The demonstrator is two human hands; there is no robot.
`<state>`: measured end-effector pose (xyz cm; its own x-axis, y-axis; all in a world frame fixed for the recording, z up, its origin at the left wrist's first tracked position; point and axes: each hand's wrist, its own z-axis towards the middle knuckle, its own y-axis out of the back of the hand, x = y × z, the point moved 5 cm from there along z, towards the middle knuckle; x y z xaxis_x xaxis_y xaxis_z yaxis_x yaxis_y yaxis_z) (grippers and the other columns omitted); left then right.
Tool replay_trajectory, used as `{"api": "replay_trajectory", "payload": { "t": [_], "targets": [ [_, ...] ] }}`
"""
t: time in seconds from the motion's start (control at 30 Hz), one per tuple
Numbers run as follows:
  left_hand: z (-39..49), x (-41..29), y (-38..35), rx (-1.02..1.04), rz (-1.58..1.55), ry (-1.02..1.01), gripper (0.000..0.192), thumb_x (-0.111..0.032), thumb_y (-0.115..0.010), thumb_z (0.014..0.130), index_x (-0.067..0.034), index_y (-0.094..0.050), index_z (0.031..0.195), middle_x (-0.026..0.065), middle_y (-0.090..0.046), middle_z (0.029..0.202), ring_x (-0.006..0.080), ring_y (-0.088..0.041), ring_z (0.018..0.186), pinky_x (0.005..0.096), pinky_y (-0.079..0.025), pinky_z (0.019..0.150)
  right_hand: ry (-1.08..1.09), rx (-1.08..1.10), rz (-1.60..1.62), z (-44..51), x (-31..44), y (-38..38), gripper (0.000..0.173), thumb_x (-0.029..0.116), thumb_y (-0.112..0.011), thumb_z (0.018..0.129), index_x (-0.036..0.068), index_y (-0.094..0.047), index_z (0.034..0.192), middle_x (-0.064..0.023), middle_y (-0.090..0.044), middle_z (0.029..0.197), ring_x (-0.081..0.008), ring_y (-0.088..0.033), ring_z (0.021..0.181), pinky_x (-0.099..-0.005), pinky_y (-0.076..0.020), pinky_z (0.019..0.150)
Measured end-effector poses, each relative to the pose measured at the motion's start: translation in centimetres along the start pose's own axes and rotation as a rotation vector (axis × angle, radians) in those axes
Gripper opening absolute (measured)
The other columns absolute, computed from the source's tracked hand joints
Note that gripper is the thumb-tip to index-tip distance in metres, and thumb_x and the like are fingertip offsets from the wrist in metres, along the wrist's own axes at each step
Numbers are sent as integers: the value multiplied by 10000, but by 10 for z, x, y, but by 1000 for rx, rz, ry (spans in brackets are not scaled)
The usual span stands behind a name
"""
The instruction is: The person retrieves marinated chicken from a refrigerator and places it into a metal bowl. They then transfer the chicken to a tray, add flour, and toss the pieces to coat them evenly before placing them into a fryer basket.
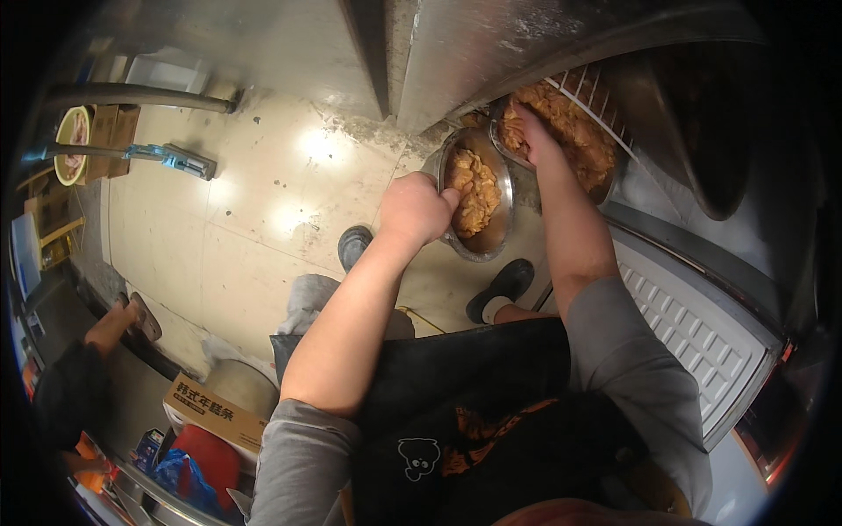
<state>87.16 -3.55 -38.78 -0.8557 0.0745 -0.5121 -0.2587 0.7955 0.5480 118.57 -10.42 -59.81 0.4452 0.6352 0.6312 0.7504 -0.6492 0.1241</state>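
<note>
My left hand [421, 207] grips the near-left rim of a round metal bowl [503, 227], thumb over the edge. Pieces of raw marinated meat [473, 194] lie inside the bowl, which is held tilted above the floor. To the right, my right hand [536, 135] reaches into a larger metal basin [496, 138] heaped with the same kind of orange-brown meat [569, 125]. Its fingers are down among the pieces and partly hidden, so their grip is unclear. This basin sits in an open refrigerator, below a white wire rack [592, 108].
The refrigerator's ribbed white door [684, 329] stands open at right. Metal cabinet fronts [487, 52] rise ahead. A blue mop [171, 161] and a yellow basin [72, 144] are at left. Another person's foot [141, 315] shows lower left, near a cardboard box [217, 414].
</note>
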Motion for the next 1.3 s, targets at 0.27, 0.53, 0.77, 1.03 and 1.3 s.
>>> {"api": "replay_trajectory", "payload": {
  "t": [0.27, 0.53, 0.77, 1.03, 1.3],
  "targets": [
    [-1, -15, -2, -55, 21, 6, 368, -347, -692, 912, 13, -765, 915, 207, -760, 841, 369, -749, 882, 444, -588, 852, -77, 263, 554, 5, -12, 24, 421, 283, -507, 1005, -32, -668, 1232, -183, -717, 1255, -362, -679, 1163, -483, -531, 1069],
    [1, -14, -3, -59, 73, -15, 353, -334, -694, 902, 9, -771, 925, 197, -764, 842, 358, -751, 879, 445, -586, 857, 179, 89, 864, -13, 2, 68, 453, 271, -495, 984, -42, -634, 1279, -190, -674, 1297, -378, -618, 1211, -477, -485, 1094],
    [3, -5, -3, -15, 31, -11, 367, -351, -710, 889, 6, -777, 941, 207, -769, 885, 361, -749, 905, 443, -584, 872, 231, 56, 896, -51, 25, 129, 432, 268, -505, 936, -29, -624, 1226, -229, -655, 1298, -423, -590, 1240, -555, -429, 1153],
    [2, 1, -4, -26, 6, -23, 406, -394, -729, 868, 1, -778, 949, 237, -765, 969, 383, -740, 969, 447, -586, 910, 214, 522, 89, -170, 34, -31, 323, 234, -594, 986, 74, -664, 1257, -107, -701, 1196, -232, -677, 1075, -409, -575, 929],
    [2, 8, 0, -25, -8, -16, 369, -357, -715, 861, 0, -778, 930, 233, -765, 954, 387, -737, 966, 449, -582, 907, 412, -135, -592, -122, 73, 31, 443, 257, -574, 1057, 220, -597, 1498, -48, -748, 1169, -146, -694, 880, -297, -572, 800]
  ]
}}
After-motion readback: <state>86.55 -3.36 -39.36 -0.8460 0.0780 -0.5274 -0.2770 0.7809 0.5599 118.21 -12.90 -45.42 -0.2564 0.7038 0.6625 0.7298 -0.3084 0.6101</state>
